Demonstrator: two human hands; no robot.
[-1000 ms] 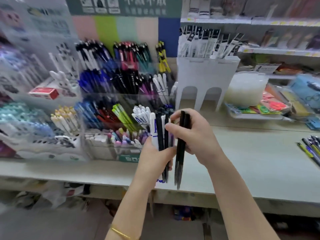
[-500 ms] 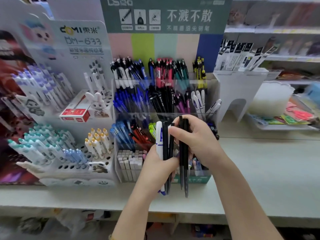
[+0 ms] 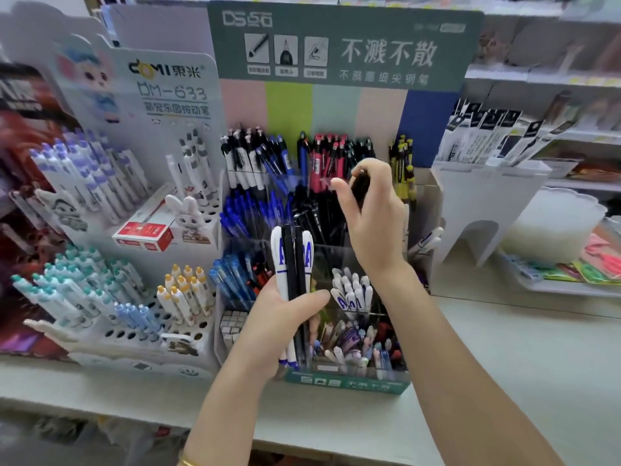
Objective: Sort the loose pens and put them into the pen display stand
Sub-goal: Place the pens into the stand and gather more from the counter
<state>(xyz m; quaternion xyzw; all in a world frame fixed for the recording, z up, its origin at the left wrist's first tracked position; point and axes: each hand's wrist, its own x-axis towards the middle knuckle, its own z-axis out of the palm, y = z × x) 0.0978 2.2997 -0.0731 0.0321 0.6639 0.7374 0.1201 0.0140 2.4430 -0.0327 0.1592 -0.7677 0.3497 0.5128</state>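
Gripping black pens over the stand (blurred): right hand

Right hand hides most of its black pens.

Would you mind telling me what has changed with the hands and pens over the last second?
The right hand has lifted its black pens away from the left hand's bundle and up toward the middle tiers of the pen display stand, still gripping them. The left hand keeps holding the remaining white and black pens upright in front of the stand. The camera view also swung left; nothing has been dropped in yet.
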